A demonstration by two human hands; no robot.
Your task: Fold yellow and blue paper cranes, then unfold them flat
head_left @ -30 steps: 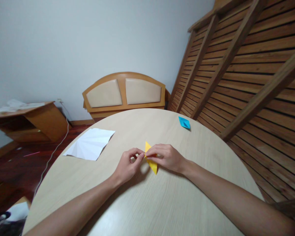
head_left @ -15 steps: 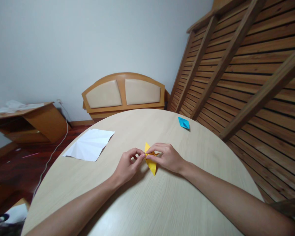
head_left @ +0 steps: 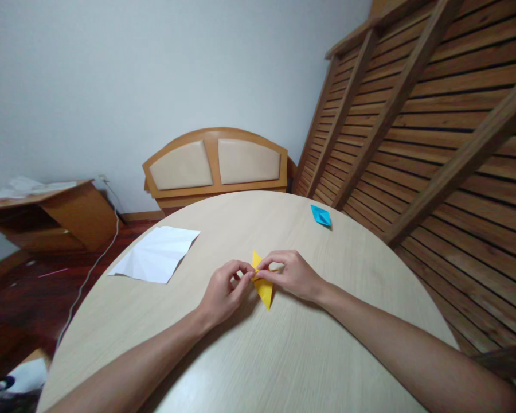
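Forearms slant inward over the round table. Left hand: thumb and index finger pinch the left side of the folded yellow paper, over mid-table. Right hand: thumb and fingertips grip its middle, partly hiding it. Creased white sheet lies left; blue folded paper sits near the far right rim. Headboard stands beyond; slatted wood panel rises at right.

Padded headboard, slatted wooden panel

Yellow paper is pinched by the left hand and right hand; a creased white sheet is spread nearby.
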